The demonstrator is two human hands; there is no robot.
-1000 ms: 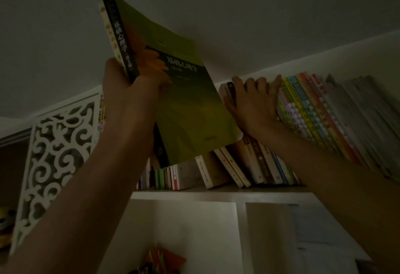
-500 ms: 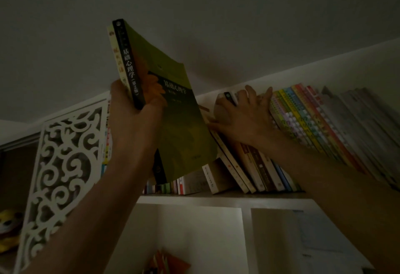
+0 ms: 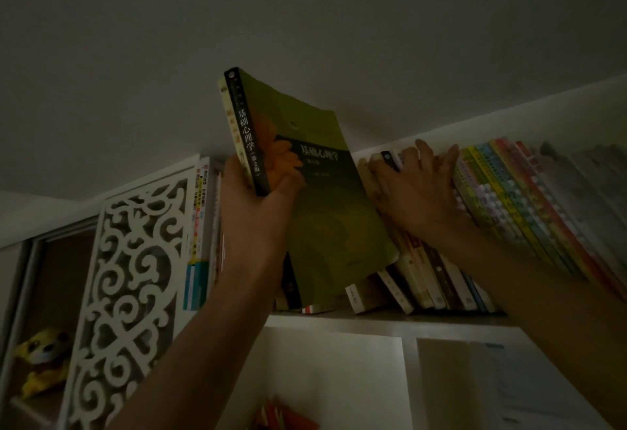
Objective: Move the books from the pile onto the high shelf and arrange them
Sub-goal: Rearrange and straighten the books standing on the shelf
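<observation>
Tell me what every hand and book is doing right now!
left hand: grips the green book and a thinner one
green book: held up, tilted, not shelved
right hand: fingers spread, pressing the leaning books
leaning books: slanted on the high shelf
colourful books: leaning too

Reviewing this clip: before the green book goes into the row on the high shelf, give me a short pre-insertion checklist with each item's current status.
1. Left hand has a firm hold on the green book: ok, fingers wrap its spine; a thinner yellow book is held behind it.
2. Right hand is holding back the leaning books: ok, spread fingers press on them.
3. A gap is open for the book: cannot tell, the green book hides that stretch of the high shelf.
4. Book's lower edge is over the shelf board: cannot tell, depth is unclear.
5. Colourful books to the right are steady: not ok, they lean heavily.
</observation>
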